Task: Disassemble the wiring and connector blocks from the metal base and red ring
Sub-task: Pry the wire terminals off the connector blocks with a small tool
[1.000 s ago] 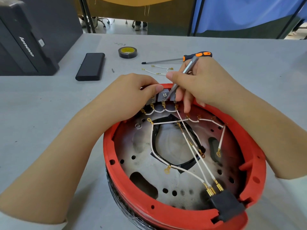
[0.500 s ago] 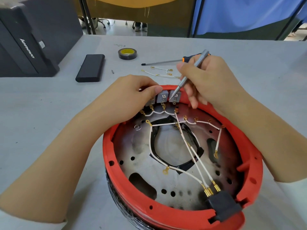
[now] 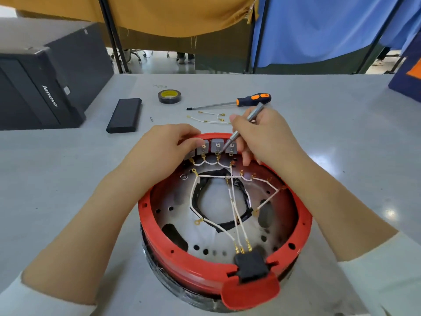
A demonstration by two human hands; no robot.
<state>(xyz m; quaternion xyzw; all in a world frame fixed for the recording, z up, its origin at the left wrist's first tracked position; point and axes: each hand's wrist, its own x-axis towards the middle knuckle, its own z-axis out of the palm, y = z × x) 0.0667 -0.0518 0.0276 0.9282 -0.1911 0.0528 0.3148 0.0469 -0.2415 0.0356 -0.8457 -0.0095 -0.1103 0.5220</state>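
Note:
A red ring (image 3: pixel 182 258) surrounds a perforated metal base (image 3: pixel 173 201) on the grey table. White wires (image 3: pixel 237 215) with gold terminals cross the base to a black connector block (image 3: pixel 251 264) at the near rim. Several grey connector blocks (image 3: pixel 217 144) line the far rim. My left hand (image 3: pixel 164 149) grips the far rim, its thumb on the leftmost grey blocks. My right hand (image 3: pixel 264 135) holds a slim silver screwdriver (image 3: pixel 241 128) like a pen, tip at the terminal between two grey blocks.
Loose white wires (image 3: pixel 209 117) lie just beyond the ring. An orange-handled screwdriver (image 3: pixel 241 101), a tape roll (image 3: pixel 169 96) and a black flat case (image 3: pixel 124 115) lie farther back. A black computer tower (image 3: pixel 41 87) stands at the far left.
The silver screwdriver's tip has shifted slightly left along the grey blocks, and my right hand has lifted away from them. My left hand keeps its grip on the rim.

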